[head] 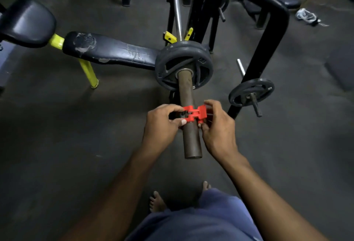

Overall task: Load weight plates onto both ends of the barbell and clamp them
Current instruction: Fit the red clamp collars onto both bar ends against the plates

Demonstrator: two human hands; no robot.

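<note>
Red plastic marks the clamp [194,114], seated round the barbell sleeve [188,110] partway along, well short of the weight plate [183,65]. Your left hand [162,124] pinches its near side; your right hand [218,125] curls its fingers round the lever side, likely to keep the collar loose enough to slide. Beyond, the plate sits hard against the inner stop, with the bench [107,49] behind it.

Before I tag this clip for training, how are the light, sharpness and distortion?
Head view: dim light, floor nearly black; red clamp and both hands, left and right, readable; wide-angle bending at the rack; soft corners; faint sheen on the bench pad.
</note>
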